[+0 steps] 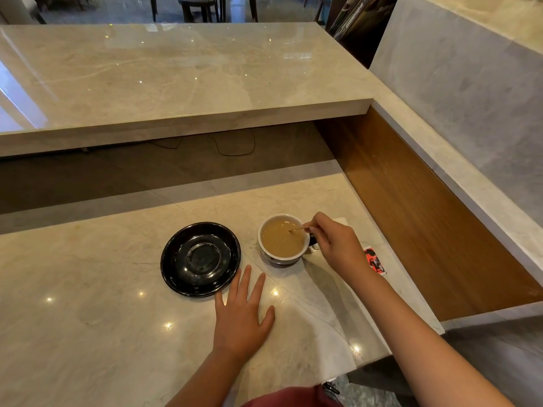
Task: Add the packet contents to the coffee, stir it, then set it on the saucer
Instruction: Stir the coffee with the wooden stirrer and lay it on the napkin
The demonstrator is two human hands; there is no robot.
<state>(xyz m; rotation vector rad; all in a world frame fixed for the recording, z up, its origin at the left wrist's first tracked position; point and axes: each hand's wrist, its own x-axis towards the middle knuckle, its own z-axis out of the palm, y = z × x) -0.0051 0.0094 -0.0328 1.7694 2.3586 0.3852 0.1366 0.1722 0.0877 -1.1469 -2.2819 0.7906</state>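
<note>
A cup, white inside and dark outside, stands on the marble counter and holds light brown coffee. My right hand is just right of the cup, pinching a thin wooden stir stick whose tip dips into the coffee. To the cup's left lies an empty black saucer. My left hand rests flat on the counter, fingers spread, just in front of the saucer's right edge. A red and white packet lies on the counter behind my right wrist.
The lower marble counter ends at a wooden side panel on the right. A raised marble bar top spans the back, with a dark gap and cables beneath it. Chairs stand beyond.
</note>
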